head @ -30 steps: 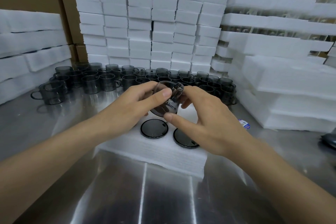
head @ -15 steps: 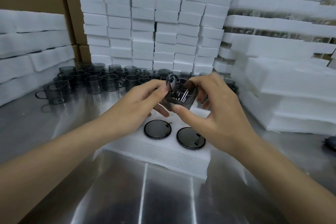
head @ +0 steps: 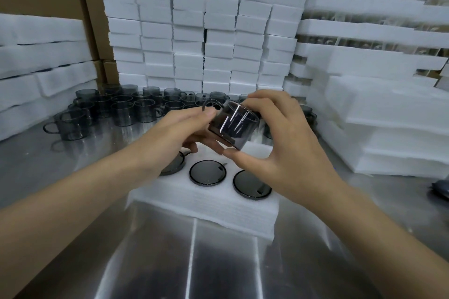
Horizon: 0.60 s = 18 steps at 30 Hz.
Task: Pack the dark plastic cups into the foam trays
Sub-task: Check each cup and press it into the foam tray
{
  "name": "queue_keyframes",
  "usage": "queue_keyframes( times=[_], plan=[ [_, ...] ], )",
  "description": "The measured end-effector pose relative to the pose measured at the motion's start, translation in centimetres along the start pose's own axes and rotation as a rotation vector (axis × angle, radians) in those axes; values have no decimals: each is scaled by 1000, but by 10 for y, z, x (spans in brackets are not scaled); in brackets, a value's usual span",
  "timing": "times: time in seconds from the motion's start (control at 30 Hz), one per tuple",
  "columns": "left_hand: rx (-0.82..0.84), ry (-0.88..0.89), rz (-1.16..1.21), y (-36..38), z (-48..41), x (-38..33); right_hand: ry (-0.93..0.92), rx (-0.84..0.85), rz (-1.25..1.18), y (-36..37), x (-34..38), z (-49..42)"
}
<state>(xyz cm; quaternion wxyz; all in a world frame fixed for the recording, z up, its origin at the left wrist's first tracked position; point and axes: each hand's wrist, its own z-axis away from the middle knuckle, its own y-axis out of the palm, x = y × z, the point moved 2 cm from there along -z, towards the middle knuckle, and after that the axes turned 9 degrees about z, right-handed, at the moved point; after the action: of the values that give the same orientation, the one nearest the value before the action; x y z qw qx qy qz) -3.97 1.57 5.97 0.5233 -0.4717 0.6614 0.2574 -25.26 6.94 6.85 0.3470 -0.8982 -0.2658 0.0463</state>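
Fingers (head: 194,116) of the left hand (head: 175,133) and the right hand (head: 286,158) curl round one dark cup (head: 233,126) and hold it up in the air.

Close to the person, the shiny metal table (head: 218,262) is bare, so there is room to move there. A bit farther, a white foam tray (head: 206,209) lies flat on the table. Three packed cups (head: 207,173) sit sunk in its round holes in a row. The left one is half hidden under the left hand.

The held cup hangs over the back part of the tray. It is smoky grey and see-through, with bright streaks of light on its side. It is tipped over, but I cannot tell for sure which end is its mouth. Its thin loop handle sticks out to the left, by the left fingertips. The right thumb is under its low edge, and the other right fingers reach over its top.

Behind, many loose cups (head: 121,111) stand crowded at the back of the table. White foam stacks (head: 206,31) rise like walls behind and on both sides, so the sides are tight.
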Motion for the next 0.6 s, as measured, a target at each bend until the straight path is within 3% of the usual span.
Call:
queue_keyframes(
  times=[0.2,0.4,0.6],
  plan=[
    [-20,-46,44,-1,-1,1,56,25,22,0,-1,0],
    [-176,-44,-30,0,0,-1,39,-71,11,-1,-1,1],
    [-40,-23,-66,1,2,-4,8,-67,0,0,-3,1]
  ],
)
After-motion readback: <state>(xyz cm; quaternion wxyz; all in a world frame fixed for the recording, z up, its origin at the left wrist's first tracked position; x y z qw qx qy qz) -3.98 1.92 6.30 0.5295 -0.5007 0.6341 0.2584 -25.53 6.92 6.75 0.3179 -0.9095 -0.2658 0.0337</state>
